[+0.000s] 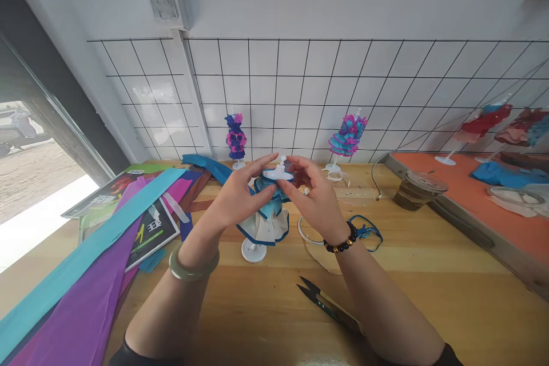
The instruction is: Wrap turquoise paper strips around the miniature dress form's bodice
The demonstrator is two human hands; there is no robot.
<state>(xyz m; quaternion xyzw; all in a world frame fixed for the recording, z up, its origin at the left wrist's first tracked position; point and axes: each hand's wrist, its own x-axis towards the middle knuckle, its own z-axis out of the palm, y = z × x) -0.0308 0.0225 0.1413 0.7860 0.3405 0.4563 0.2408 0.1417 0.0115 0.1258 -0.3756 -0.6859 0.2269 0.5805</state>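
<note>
A miniature mannequin [281, 170] with a white neck and a round white base stands on the wooden table, tilted a little. On it hangs a small blue and cream dress [263, 227] with a flared skirt edged in dark blue. My left hand [240, 194] pinches the dress's top at the left shoulder. From the other side my right hand [311, 191] holds the top edge near the right shoulder, its fingers curled behind. The fingers hide part of the bodice. Thread snips [328, 304] lie on the table below my right hand.
Long fabric strips [94, 260] and magazines [154, 229] cover the table's left. Two dressed miniature mannequins [235, 140] [349, 137] stand by the tiled wall. Blue cord [366, 230], a lidded cup [418, 190] and an orange surface [493, 206] with more small dresses are at right.
</note>
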